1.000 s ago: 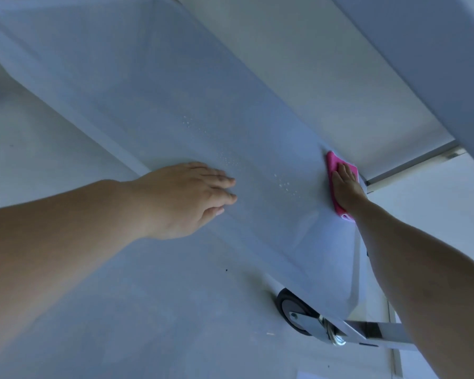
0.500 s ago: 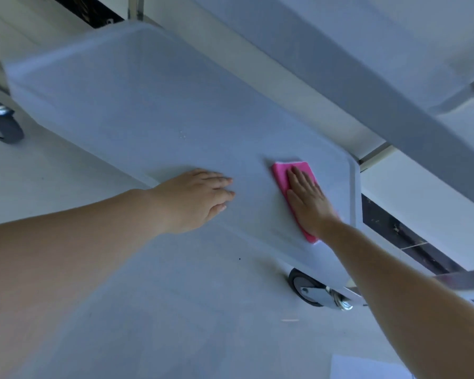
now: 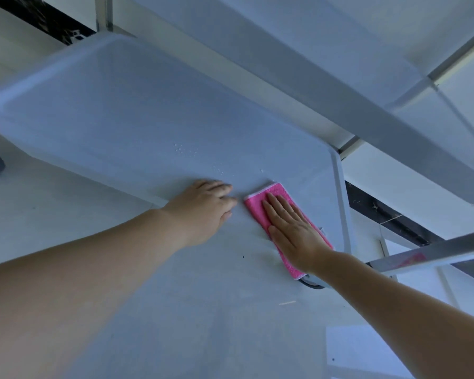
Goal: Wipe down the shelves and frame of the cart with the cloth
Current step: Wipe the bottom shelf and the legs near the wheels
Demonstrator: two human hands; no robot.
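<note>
Right hand flat, fingers straight, pressing folded pink cloth onto pale grey plastic cart shelf, lower right of centre. Left hand resting on shelf edge beside cloth, fingers relaxed, grip holding nothing.

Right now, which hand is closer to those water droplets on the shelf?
Left. The left hand rests just below the water droplets; the right hand presses the pink cloth further right.

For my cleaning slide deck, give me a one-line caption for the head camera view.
Right hand presses a pink cloth flat on the cart's bottom shelf; left hand braces beside it.
</note>
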